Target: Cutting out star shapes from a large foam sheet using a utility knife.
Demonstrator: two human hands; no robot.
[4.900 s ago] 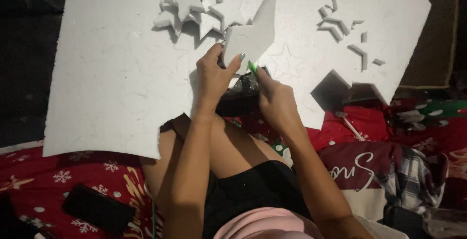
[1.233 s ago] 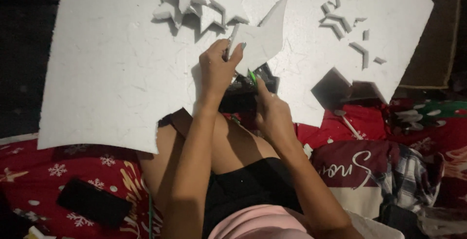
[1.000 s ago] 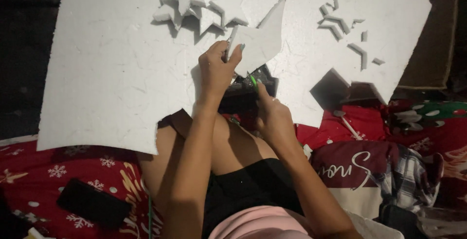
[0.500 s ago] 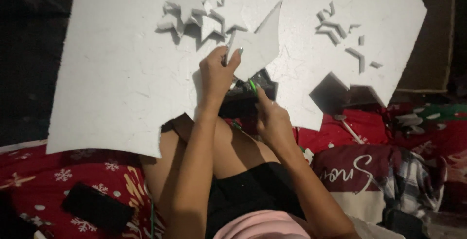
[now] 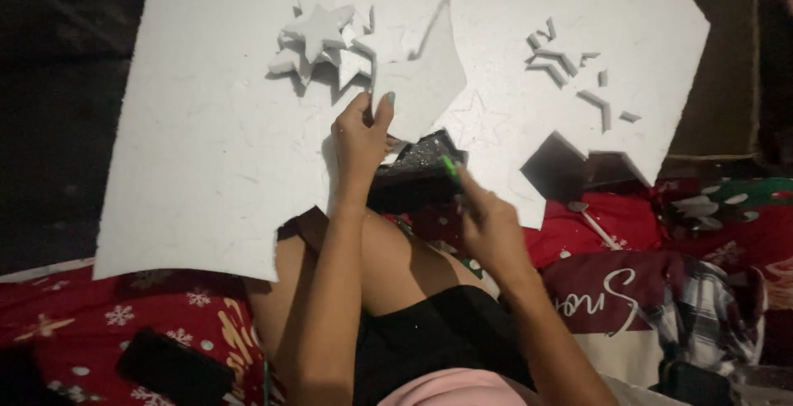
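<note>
Two hands of mine were at work over a big white foam sheet that lay across my lap and the red patterned blanket under me. My left hand was clamped on a pointed piece of white foam, thumb and fingers pinching its lower edge so that it stood up off the sheet, tilted a little to the right, its tip pointing away from me. My right hand was closed around a small cutter with a green tip, and that tip sat just below the held piece, near its bottom corner. I could not tell whether the tip actually touched the foam. Under both hands, at the near edge of the sheet, there was a dark notch where foam had been cut out, with something glittery showing in it.

Beyond my left hand, a small pile of cut-out foam stars lay on the sheet, just beside the top of the piece I held. Further to the right, well apart from my hands, thin angular foam offcuts were scattered on the sheet, and below them another dark cut-out gap opened at the sheet's edge. A thin white stick lay on the red cloth beside that gap. Down by my left knee a dark phone-like slab rested on the blanket.
</note>
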